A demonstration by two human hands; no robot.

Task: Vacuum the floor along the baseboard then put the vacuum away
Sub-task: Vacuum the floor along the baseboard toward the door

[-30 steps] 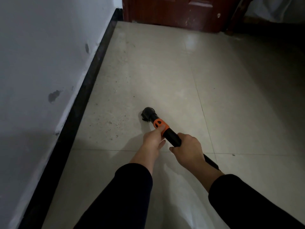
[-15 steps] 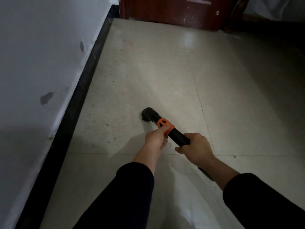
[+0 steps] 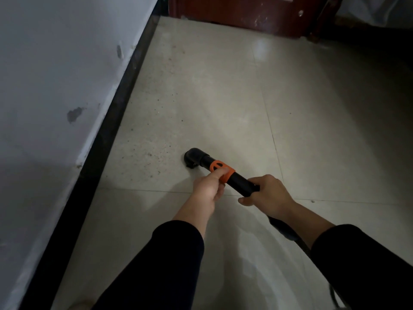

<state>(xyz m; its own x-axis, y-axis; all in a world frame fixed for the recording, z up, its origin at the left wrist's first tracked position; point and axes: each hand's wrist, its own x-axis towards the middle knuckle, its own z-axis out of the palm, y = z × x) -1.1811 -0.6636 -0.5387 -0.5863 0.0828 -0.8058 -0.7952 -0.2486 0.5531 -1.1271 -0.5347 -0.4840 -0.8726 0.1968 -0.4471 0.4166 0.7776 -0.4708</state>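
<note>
Black vacuum tube gripped by left hand and right hand.

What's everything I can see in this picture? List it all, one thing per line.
wall: one, grey-white with scuffs, left.
baseboard: one, black, along the wall's foot.
floor: one, beige tiles, middle.
dirt specks: many, dark, on the floor near the baseboard.
door: one, red-brown, top.
vacuum tube: one, black, nozzle down at the floor.
orange collar: one, orange, around the tube.
sleeves: two, black, bottom.
left hand: one, grips the orange collar.
right hand: one, grips the tube behind the collar.
</note>
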